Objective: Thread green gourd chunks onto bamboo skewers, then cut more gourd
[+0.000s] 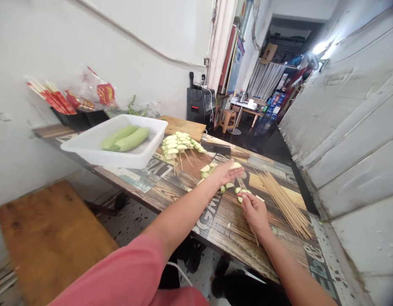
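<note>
Plainly, right hand (254,210) pinches a skewer (238,179); left hand (225,173) holds a slice (236,165) beyond.

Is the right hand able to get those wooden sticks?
Probably yes: the bundle of sticks lies just right of the right hand and nothing stands between them, but that hand is holding one skewer.

at the left corner of the table (228,231), a black holder (81,122) is carrying chopsticks (57,97) in red-and-white wrappers, and bags with red print (105,92) are resting just beside them. below the near edge, toward that corner, a wooden stool (52,246) is standing. past the far edge, a black speaker (200,106) is standing by the wall (145,29). farther off, a plastic stool (227,120) is sitting near a white table (242,103).
</note>
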Available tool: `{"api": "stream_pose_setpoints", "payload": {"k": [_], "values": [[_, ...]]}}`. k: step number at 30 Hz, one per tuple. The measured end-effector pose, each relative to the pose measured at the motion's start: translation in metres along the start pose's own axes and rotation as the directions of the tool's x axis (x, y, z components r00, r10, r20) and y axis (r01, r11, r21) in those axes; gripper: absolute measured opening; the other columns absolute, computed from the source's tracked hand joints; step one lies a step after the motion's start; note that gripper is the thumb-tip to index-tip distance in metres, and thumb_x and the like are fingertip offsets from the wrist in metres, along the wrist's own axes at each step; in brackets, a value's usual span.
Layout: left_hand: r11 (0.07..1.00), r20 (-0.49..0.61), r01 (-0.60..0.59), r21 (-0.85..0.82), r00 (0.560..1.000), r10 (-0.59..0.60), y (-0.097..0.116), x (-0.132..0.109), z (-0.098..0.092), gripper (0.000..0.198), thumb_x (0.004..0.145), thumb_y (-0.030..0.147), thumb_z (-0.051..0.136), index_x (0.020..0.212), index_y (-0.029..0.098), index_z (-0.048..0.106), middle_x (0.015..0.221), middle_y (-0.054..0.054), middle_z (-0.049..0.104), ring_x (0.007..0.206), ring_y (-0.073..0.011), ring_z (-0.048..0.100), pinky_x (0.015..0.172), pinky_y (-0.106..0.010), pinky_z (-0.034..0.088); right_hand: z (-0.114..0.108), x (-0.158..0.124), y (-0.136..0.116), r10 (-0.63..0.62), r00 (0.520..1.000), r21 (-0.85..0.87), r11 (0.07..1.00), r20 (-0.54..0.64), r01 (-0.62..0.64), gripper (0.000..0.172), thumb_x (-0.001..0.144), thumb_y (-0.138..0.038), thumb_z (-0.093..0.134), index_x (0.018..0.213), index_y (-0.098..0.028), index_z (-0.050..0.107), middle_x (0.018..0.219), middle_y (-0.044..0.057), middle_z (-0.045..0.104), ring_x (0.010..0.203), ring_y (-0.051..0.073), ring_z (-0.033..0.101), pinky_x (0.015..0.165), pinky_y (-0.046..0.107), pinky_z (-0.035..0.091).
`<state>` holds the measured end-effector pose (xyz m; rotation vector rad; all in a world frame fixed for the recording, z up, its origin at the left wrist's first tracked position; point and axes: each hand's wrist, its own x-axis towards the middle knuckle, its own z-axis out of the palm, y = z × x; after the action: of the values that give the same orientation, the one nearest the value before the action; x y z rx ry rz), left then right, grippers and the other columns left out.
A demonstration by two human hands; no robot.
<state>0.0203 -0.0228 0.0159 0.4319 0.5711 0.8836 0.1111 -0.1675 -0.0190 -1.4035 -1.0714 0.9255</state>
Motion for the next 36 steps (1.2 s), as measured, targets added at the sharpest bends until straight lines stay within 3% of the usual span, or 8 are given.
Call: {"api": "stream_pose_setpoints", "payload": {"k": [8,15,21,25,27,30,33,36], "values": [[0.997,-0.018,-0.077,0.029,0.997,0.077,-0.003,-0.012,0.009,0.012,0.083,0.017,0.062,0.083,0.008,0.053,0.077,-0.015,0.067,0.075,-0.022,0.069,0.077,-0.037,0.056,0.003,-0.006,-0.011,-0.071,0.996,-0.153,0.986,-0.059,0.061,0.04,0.074,-0.053,0.053,0.083,-0.016,0.065,0.044,-0.006,0.036,0.04,0.009,0.028,0.041,0.023,0.021],[0.995,0.045,-0.046,0.088,0.998,0.042,-0.019,-0.014,0.012,0.013,0.08,0.016,0.065,0.078,0.009,0.054,0.071,-0.01,0.065,0.071,-0.0206,0.068,0.074,-0.037,0.056,-0.001,0.002,-0.005,-0.078,0.992,-0.089,0.994,-0.096,0.069,0.038,0.075,-0.05,0.053,0.086,-0.015,0.064,0.045,-0.006,0.037,0.04,0.008,0.028,0.039,0.022,0.02],[0.952,0.112,0.051,0.302,0.99,-0.089,-0.057,-0.023,0.023,0.019,0.081,0.023,0.064,0.069,0.01,0.057,0.059,-0.004,0.061,0.053,-0.0105,0.059,0.06,-0.025,0.052,-0.011,0.015,-0.006,-0.071,0.982,0.059,0.995,-0.173,0.082,0.036,0.072,-0.05,0.057,0.082,-0.015,0.06,0.042,-0.009,0.035,0.035,0.006,0.024,0.036,0.021,0.018],[0.883,0.116,-0.09,0.461,0.992,0.041,-0.05,-0.021,0.021,0.025,0.084,0.032,0.058,0.07,0.012,0.061,0.068,-0.006,0.064,0.06,-0.0127,0.06,0.066,-0.027,0.051,-0.021,0.018,-0.014,-0.02,0.992,0.042,0.999,-0.124,0.025,0.035,0.071,-0.051,0.06,0.078,-0.016,0.059,0.042,-0.009,0.04,0.03,0.005,0.027,0.033,0.021,0.016],[0.72,0.124,-0.266,0.641,0.962,0.244,-0.032,-0.02,0.015,0.024,0.082,0.035,0.058,0.071,0.014,0.064,0.077,-0.009,0.066,0.079,-0.0198,0.063,0.078,-0.031,0.049,-0.029,0.02,-0.017,0.012,0.99,0.064,0.998,-0.138,-0.003,0.036,0.07,-0.051,0.062,0.078,-0.016,0.059,0.043,-0.009,0.04,0.03,0.005,0.027,0.032,0.02,0.016],[0.212,0.244,-0.373,0.903,0.853,0.462,-0.001,-0.022,0.004,0.008,0.067,0.024,0.072,0.069,0.018,0.067,0.091,-0.009,0.067,0.111,-0.0298,0.053,0.1,-0.037,0.035,-0.042,0.025,-0.018,0.033,0.973,0.149,0.989,-0.228,0.002,0.037,0.066,-0.049,0.065,0.08,-0.016,0.058,0.044,-0.01,0.039,0.029,0.003,0.026,0.031,0.018,0.015],[-0.135,0.276,-0.242,0.961,0.878,0.391,0.013,-0.026,-0.006,0.023,0.047,0.021,0.084,0.051,0.018,0.061,0.086,-0.011,0.065,0.114,-0.0375,0.046,0.104,-0.047,0.023,-0.05,0.029,-0.015,0.093,0.972,0.198,0.979,-0.215,-0.05,0.037,0.064,-0.048,0.067,0.08,-0.016,0.058,0.044,-0.01,0.04,0.028,0.002,0.026,0.03,0.017,0.014],[-0.298,0.323,-0.231,0.926,0.894,0.311,0.01,-0.028,-0.009,0.025,0.042,0.015,0.085,0.048,0.018,0.061,0.086,-0.011,0.063,0.11,-0.0382,0.046,0.102,-0.052,0.022,-0.051,0.029,-0.012,0.116,0.976,0.186,0.979,-0.183,-0.081,0.034,0.065,-0.046,0.065,0.079,-0.016,0.058,0.044,-0.01,0.04,0.027,0.002,0.027,0.03,0.017,0.014]]}}
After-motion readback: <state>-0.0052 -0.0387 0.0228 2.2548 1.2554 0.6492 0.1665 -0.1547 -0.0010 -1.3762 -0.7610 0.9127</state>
